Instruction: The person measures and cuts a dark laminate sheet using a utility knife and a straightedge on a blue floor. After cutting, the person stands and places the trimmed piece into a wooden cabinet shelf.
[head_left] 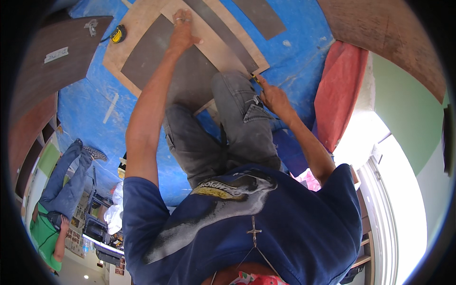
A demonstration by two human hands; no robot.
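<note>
Blue floor sheeting (pixel 304 52), a green-and-white wall (pixel 403 90) at right, strong white light (pixel 411 199) beside a pale frame (pixel 377 199).

I count two hands of my own, one left hand (pixel 181 29) and one right hand (pixel 275 97), with one slim tool (pixel 256 79) between them, plus three dark flat pieces (pixel 154 61) and one tape measure (pixel 118 34). Around me I count one blue floor sheet (pixel 88 107), one red cloth (pixel 338 95), one metal latch (pixel 91 27), one white label (pixel 56 55), one co-worker in green (pixel 43 235) and one cross pendant (pixel 254 231)
</note>
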